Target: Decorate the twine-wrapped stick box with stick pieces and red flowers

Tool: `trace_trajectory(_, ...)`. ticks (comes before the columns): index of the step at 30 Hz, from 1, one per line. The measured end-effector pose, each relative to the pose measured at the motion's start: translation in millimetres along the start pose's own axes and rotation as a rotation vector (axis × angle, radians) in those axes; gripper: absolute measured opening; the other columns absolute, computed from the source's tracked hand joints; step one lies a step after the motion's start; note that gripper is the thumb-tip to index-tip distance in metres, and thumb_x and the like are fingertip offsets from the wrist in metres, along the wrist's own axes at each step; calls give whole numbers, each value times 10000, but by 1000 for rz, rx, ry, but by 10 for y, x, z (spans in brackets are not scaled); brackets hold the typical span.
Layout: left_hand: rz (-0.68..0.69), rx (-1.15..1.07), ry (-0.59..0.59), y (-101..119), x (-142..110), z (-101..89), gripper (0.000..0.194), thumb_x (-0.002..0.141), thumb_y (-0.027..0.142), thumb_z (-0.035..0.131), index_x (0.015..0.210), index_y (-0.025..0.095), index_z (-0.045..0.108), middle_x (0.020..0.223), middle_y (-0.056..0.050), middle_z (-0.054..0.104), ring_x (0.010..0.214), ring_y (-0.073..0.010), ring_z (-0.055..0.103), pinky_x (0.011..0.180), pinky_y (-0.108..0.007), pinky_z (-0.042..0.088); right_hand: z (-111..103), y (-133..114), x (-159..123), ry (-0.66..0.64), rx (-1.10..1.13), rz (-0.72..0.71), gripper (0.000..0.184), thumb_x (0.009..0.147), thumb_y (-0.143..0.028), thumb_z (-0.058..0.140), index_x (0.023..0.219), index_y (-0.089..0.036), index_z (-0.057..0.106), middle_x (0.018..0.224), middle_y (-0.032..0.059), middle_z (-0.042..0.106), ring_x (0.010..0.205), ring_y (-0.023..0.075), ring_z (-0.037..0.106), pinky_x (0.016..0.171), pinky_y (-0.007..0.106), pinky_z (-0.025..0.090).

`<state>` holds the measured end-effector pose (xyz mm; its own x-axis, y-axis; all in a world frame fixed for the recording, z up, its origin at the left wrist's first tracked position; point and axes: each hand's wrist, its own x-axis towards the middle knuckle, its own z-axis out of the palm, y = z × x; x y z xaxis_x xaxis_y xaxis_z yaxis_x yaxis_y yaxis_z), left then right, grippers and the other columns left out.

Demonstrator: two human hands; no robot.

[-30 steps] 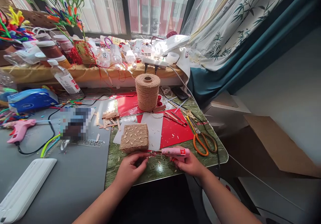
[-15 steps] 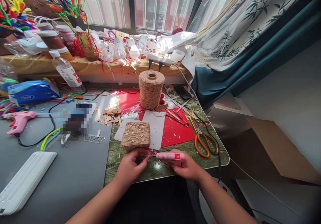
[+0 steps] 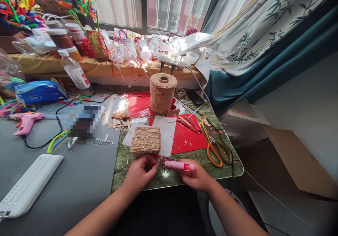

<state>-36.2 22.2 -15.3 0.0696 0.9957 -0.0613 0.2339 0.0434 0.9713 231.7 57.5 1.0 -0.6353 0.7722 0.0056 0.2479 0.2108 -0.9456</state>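
Note:
In my right hand [image 3: 196, 178] is a pink glue gun [image 3: 176, 166], held level with its nozzle pointing left. The fingertips of my left hand [image 3: 141, 171] are pinched together right at that nozzle. Whatever they hold is too small to make out. Just beyond my left hand stands a twine-wrapped block [image 3: 145, 140], its top dotted with small pale wood chips. Partly beneath the block lies white paper [image 3: 167, 132].
A big twine spool [image 3: 163, 93] stands behind, near red sheets [image 3: 188, 137]. Orange-handled scissors [image 3: 215, 149] lie at the right, wood sticks [image 3: 120, 119] at the left. Further left are a second pink glue gun [image 3: 27, 122] and a white device [image 3: 31, 185]. Bottles [image 3: 76, 74] line the back.
The view has shifted slightly, so the table things sit a little further right. My hands keep almost the same pose, with fingertips still at the glue gun's nozzle.

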Motion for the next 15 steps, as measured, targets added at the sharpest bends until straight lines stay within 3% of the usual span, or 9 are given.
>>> trace_trajectory(6, -2, 2, 5, 12, 0, 2, 163, 905, 357, 682, 880, 207, 623, 873, -29, 720, 809, -180, 681, 726, -279, 526, 2, 4, 8, -9, 41, 0, 148, 755, -82, 598, 829, -207, 569, 746, -35, 536, 646, 129, 466, 623, 245, 369)
trace_trajectory(11, -2, -12, 10, -13, 8, 12, 154, 904, 347, 690, 884, 207, 629, 869, -29, 720, 803, -179, 684, 726, -282, 534, 7, -10, 13, -12, 10, 0, 49, 867, -173, 629, 904, -203, 616, 773, -19, 562, 663, 137, 485, 642, 253, 387)
trace_trajectory(15, -7, -31, 13, -39, 3, 13, 155, 902, 349, 695, 883, 210, 631, 854, -25, 710, 788, -178, 683, 715, -283, 540, 9, -16, 24, -15, -11, -2, 27, 876, -196, 631, 901, -203, 628, 767, -13, 571, 657, 142, 489, 639, 256, 398)
